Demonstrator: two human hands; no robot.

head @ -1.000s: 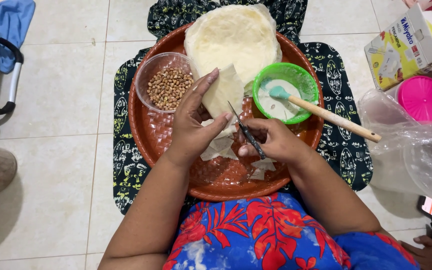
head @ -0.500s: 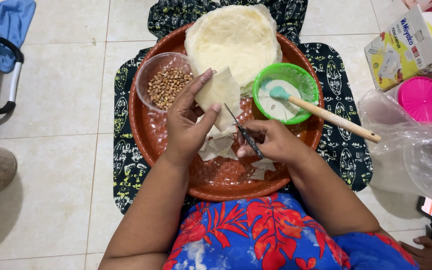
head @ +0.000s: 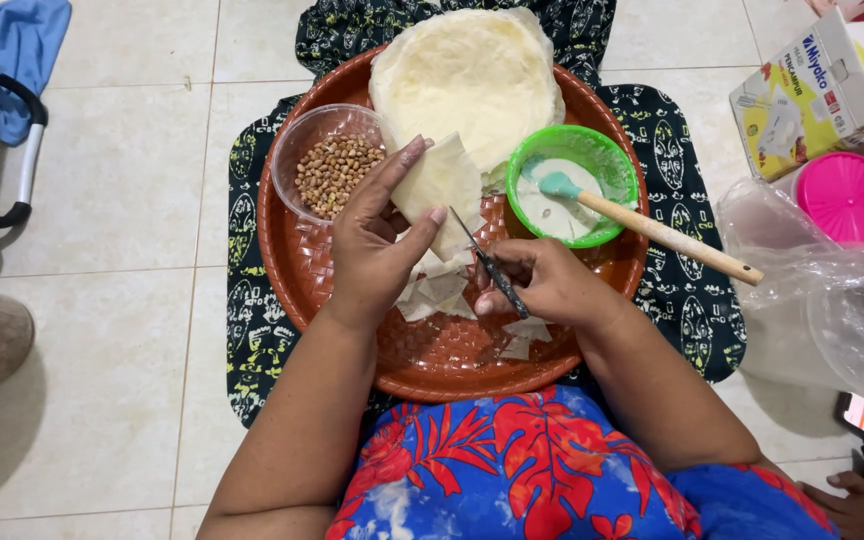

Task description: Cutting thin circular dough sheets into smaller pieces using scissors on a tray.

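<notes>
The left hand (head: 377, 245) pinches one thin, pale pastry sheet (head: 440, 185), a soft floppy piece with a folded, angular edge, between thumb and fingers. The right hand (head: 550, 285) is closed around one pair of small dark scissors (head: 492, 268), whose slim blades point up toward the sheet's lower edge; the handles are hidden inside the fist. Between and below the two hands lie several pale offcuts (head: 439, 292), too overlapped to count. Everything sits on one round, reddish-brown woven-textured tray (head: 292, 270). Just beyond the left hand stands one clear plastic bowl of brown peanuts (head: 330, 170); beyond both hands is one round stack of pastry wrappers (head: 467, 75), its far edge cut off. Beyond the right hand, one green bowl (head: 572, 185) holds white paste and a wooden-handled spatula (head: 652, 228) with a teal head.
</notes>
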